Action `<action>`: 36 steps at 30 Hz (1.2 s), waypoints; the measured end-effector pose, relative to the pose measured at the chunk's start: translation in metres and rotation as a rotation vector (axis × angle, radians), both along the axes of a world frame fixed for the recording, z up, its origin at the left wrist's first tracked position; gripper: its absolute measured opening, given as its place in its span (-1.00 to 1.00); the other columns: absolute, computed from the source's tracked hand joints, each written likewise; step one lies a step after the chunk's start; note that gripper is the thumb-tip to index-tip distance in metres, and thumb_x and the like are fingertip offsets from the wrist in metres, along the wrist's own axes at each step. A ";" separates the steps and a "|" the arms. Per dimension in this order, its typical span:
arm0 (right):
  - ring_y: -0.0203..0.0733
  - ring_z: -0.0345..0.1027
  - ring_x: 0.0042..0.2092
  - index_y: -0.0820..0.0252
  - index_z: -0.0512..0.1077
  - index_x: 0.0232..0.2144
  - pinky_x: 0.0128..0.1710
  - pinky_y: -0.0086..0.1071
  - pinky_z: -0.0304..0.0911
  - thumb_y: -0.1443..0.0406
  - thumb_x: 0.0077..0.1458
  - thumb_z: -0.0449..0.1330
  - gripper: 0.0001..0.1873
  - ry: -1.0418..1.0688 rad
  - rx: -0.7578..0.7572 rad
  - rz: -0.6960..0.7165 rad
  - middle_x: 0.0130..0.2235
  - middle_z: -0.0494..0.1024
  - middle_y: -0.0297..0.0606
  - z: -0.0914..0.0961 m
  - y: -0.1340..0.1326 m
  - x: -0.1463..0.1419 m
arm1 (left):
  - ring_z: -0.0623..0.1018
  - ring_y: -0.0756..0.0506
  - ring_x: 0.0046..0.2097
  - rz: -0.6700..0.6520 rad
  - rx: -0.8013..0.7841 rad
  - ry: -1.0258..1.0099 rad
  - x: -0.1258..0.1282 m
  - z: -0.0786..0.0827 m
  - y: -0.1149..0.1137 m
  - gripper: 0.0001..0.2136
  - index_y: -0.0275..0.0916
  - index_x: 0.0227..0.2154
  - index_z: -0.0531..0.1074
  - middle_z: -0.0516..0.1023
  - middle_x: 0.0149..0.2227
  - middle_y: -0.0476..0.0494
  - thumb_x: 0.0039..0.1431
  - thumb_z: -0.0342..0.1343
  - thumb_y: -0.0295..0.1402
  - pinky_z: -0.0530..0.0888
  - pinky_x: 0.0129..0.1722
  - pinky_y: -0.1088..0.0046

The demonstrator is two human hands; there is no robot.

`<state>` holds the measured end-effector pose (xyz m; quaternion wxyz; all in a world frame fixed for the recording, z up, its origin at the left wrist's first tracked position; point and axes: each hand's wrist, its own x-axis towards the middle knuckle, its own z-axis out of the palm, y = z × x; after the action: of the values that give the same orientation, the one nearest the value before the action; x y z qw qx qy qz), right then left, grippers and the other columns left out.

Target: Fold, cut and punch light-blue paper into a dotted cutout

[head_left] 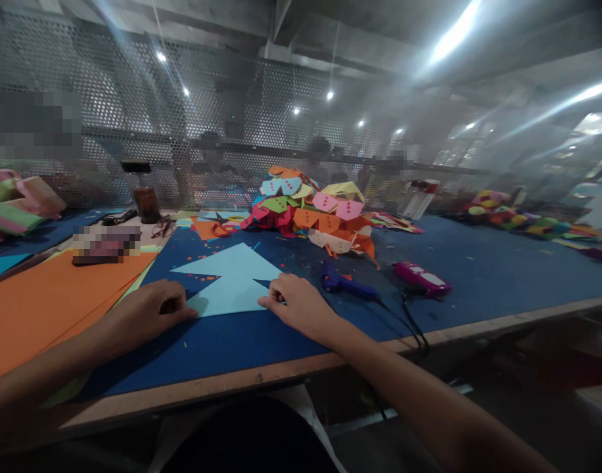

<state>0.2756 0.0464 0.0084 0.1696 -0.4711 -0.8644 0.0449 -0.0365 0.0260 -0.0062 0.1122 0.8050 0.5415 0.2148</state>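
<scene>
Folding in hand: light blue paper sheet point(231, 280) lying flat on the blue-topped counter point(478, 276), partly creased into points. Left hand point(150, 309) curled, fingertips pressing down the sheet's left corner; right hand point(296, 303) flat, fingers together, pinning its right edge. Next crease likely needing edges aligned before pressing. Behind the sheet, a loose heap of folded coloured paper pieces point(313, 210); left of the sheet, a dark jar point(146, 203), contents not discernible.

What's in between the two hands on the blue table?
In the head view, the folded light blue paper lies between the left hand and the right hand. Both hands press on its near edges, on the blue table.
</scene>
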 end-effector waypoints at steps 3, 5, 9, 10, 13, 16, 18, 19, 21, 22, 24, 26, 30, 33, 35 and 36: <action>-0.19 0.30 -0.24 0.19 0.41 -0.45 -0.23 -0.35 0.06 0.12 0.28 0.23 -0.68 -0.006 0.002 -0.011 -0.33 0.46 -0.30 0.000 0.000 0.001 | 0.43 -0.08 -0.45 -0.003 0.019 -0.002 -0.002 0.000 0.000 -0.62 -0.16 -0.57 0.36 0.47 -0.49 -0.05 0.18 0.12 0.02 0.32 -0.46 0.43; -0.18 0.31 -0.22 0.19 0.41 -0.44 -0.22 -0.34 0.07 0.13 0.28 0.23 -0.69 -0.009 -0.004 -0.020 -0.32 0.47 -0.30 0.001 -0.001 0.001 | 0.44 -0.08 -0.45 -0.014 0.029 -0.013 -0.003 0.001 0.000 -0.60 -0.16 -0.58 0.35 0.48 -0.49 -0.06 0.18 0.12 0.03 0.33 -0.46 0.44; -0.17 0.32 -0.20 0.19 0.42 -0.43 -0.20 -0.34 0.07 0.13 0.28 0.23 -0.70 -0.023 -0.022 -0.044 -0.30 0.48 -0.28 0.003 -0.002 0.000 | 0.43 -0.09 -0.45 -0.013 0.027 -0.007 -0.003 0.002 0.000 -0.58 -0.16 -0.59 0.34 0.47 -0.50 -0.06 0.16 0.12 0.06 0.32 -0.46 0.44; -0.17 0.32 -0.20 0.20 0.42 -0.43 -0.20 -0.34 0.07 0.13 0.28 0.23 -0.69 -0.027 -0.024 -0.051 -0.30 0.48 -0.28 0.003 -0.002 0.000 | 0.42 -0.08 -0.45 -0.010 0.026 -0.006 -0.003 0.002 0.001 -0.58 -0.16 -0.59 0.34 0.47 -0.51 -0.06 0.16 0.13 0.06 0.30 -0.47 0.44; -0.18 0.32 -0.21 0.19 0.41 -0.44 -0.21 -0.34 0.07 0.12 0.28 0.22 -0.69 -0.030 -0.025 -0.058 -0.30 0.48 -0.29 0.004 -0.002 0.001 | 0.40 -0.08 -0.46 -0.007 0.031 -0.014 -0.003 0.002 0.001 -0.57 -0.16 -0.61 0.33 0.45 -0.53 -0.04 0.14 0.14 0.06 0.28 -0.48 0.44; -0.18 0.31 -0.21 0.19 0.41 -0.44 -0.21 -0.33 0.07 0.12 0.28 0.22 -0.69 -0.031 -0.021 -0.055 -0.31 0.47 -0.30 0.003 -0.002 0.002 | 0.39 -0.08 -0.46 0.005 0.031 -0.016 -0.005 0.003 0.000 -0.56 -0.16 -0.61 0.33 0.44 -0.53 -0.03 0.13 0.15 0.09 0.26 -0.48 0.44; -0.18 0.31 -0.21 0.19 0.41 -0.44 -0.21 -0.33 0.06 0.13 0.28 0.23 -0.69 -0.032 -0.022 -0.061 -0.31 0.47 -0.30 0.003 -0.002 0.003 | 0.38 -0.08 -0.47 0.015 0.033 -0.009 -0.006 0.003 0.000 -0.57 -0.16 -0.61 0.33 0.43 -0.53 -0.03 0.14 0.15 0.07 0.26 -0.47 0.43; -0.18 0.31 -0.22 0.19 0.41 -0.44 -0.22 -0.33 0.06 0.13 0.28 0.23 -0.69 -0.033 -0.025 -0.063 -0.31 0.47 -0.30 0.004 -0.002 0.003 | 0.38 -0.08 -0.46 0.019 0.035 -0.004 -0.007 0.002 0.000 -0.58 -0.16 -0.60 0.33 0.43 -0.53 -0.02 0.15 0.16 0.06 0.26 -0.47 0.43; -0.19 0.31 -0.22 0.19 0.41 -0.45 -0.22 -0.33 0.06 0.14 0.28 0.23 -0.69 -0.031 -0.028 -0.067 -0.31 0.47 -0.30 0.004 -0.002 0.003 | 0.39 -0.08 -0.46 0.017 0.037 0.010 -0.009 0.001 0.001 -0.59 -0.16 -0.59 0.33 0.43 -0.52 -0.03 0.16 0.15 0.05 0.26 -0.46 0.43; -0.19 0.31 -0.23 0.19 0.41 -0.45 -0.22 -0.33 0.07 0.14 0.28 0.23 -0.69 -0.030 -0.028 -0.067 -0.31 0.47 -0.30 0.004 -0.002 0.004 | 0.39 -0.09 -0.45 0.012 0.034 0.017 -0.010 0.000 0.001 -0.59 -0.16 -0.59 0.34 0.43 -0.52 -0.04 0.17 0.14 0.05 0.26 -0.46 0.43; -0.18 0.30 -0.23 0.19 0.41 -0.45 -0.22 -0.33 0.07 0.14 0.28 0.23 -0.70 -0.032 -0.024 -0.066 -0.31 0.47 -0.29 0.004 -0.002 0.004 | 0.39 -0.09 -0.45 0.005 0.031 0.026 -0.012 -0.002 0.003 -0.58 -0.16 -0.59 0.34 0.43 -0.52 -0.04 0.18 0.13 0.06 0.25 -0.46 0.42; -0.18 0.30 -0.23 0.19 0.41 -0.44 -0.22 -0.32 0.07 0.15 0.28 0.23 -0.70 -0.031 -0.018 -0.065 -0.31 0.47 -0.29 0.003 -0.002 0.005 | 0.39 -0.08 -0.46 0.003 0.033 0.027 -0.014 -0.004 0.003 -0.58 -0.16 -0.59 0.33 0.43 -0.51 -0.05 0.19 0.12 0.06 0.25 -0.46 0.42; -0.18 0.30 -0.24 0.19 0.40 -0.45 -0.24 -0.33 0.06 0.15 0.28 0.23 -0.70 -0.042 -0.014 -0.070 -0.32 0.46 -0.29 0.004 -0.002 0.008 | 0.39 -0.09 -0.45 0.006 0.035 0.021 -0.013 -0.003 0.003 -0.57 -0.16 -0.60 0.31 0.43 -0.51 -0.05 0.19 0.12 0.05 0.26 -0.45 0.42; -0.19 0.29 -0.25 0.19 0.41 -0.44 -0.24 -0.34 0.06 0.15 0.29 0.22 -0.70 -0.046 -0.012 -0.069 -0.32 0.45 -0.29 0.004 -0.002 0.009 | 0.38 -0.10 -0.46 0.002 0.049 0.001 -0.011 -0.001 0.001 -0.57 -0.15 -0.61 0.29 0.42 -0.54 -0.05 0.17 0.14 0.05 0.24 -0.47 0.42; -0.19 0.29 -0.25 0.19 0.41 -0.44 -0.24 -0.34 0.07 0.15 0.29 0.22 -0.70 -0.046 -0.012 -0.069 -0.32 0.45 -0.29 0.005 -0.003 0.009 | 0.37 -0.10 -0.47 0.001 0.056 -0.004 -0.010 0.000 0.000 -0.56 -0.15 -0.62 0.28 0.40 -0.55 -0.04 0.16 0.15 0.05 0.23 -0.48 0.42; -0.20 0.29 -0.25 0.19 0.41 -0.44 -0.24 -0.34 0.06 0.15 0.29 0.22 -0.70 -0.048 -0.014 -0.072 -0.32 0.45 -0.29 0.005 -0.003 0.009 | 0.36 -0.09 -0.47 0.002 0.056 -0.005 -0.010 0.001 0.000 -0.56 -0.15 -0.62 0.28 0.40 -0.55 -0.04 0.16 0.15 0.05 0.23 -0.48 0.42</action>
<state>0.2850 0.0434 0.0136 0.1472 -0.5040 -0.8504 0.0333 -0.0469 0.0257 -0.0057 0.0905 0.8067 0.5359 0.2319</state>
